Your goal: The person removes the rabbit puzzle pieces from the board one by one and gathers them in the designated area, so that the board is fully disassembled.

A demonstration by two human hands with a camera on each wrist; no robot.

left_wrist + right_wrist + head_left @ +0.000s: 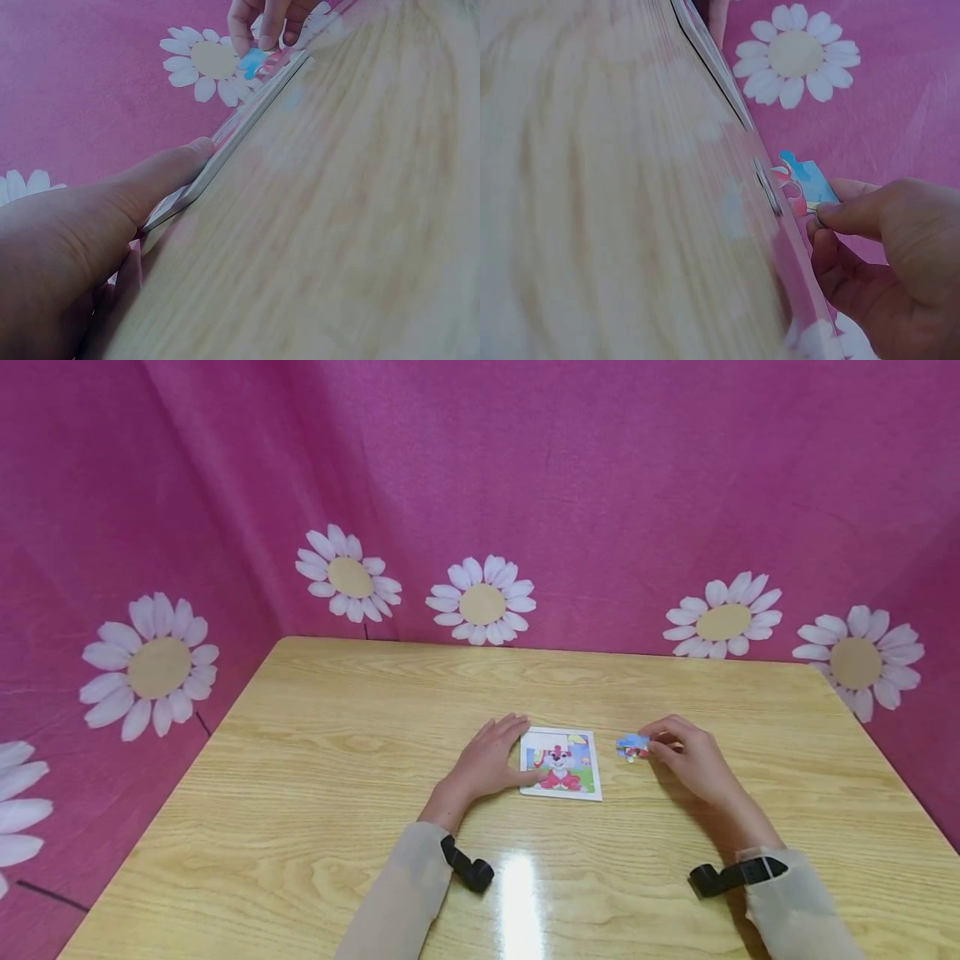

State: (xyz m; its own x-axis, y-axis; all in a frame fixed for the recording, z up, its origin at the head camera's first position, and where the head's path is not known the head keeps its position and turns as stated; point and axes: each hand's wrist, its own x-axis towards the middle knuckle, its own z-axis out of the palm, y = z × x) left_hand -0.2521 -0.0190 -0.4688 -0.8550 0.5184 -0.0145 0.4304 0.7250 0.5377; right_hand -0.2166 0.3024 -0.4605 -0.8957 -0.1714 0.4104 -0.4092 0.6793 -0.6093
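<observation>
A small square jigsaw puzzle (561,783) with a white frame and a red-and-white cartoon animal lies on the table. One patch at the top of its picture is white. My left hand (489,760) rests at its left side, the thumb (187,159) over the frame and the fingers stretched toward the far left corner. To the right of the frame, my right hand (693,760) pinches a blue and red puzzle piece (810,184) between thumb and fingers, tilted up. Another piece (767,187) lies flat on the table beside it, seen edge-on in the right wrist view.
The wooden table (300,827) has light grain and a bright glare streak near its front. A pink curtain (585,485) with white daisies hangs behind the table and along its left side. Black straps (738,875) sit around both sleeves.
</observation>
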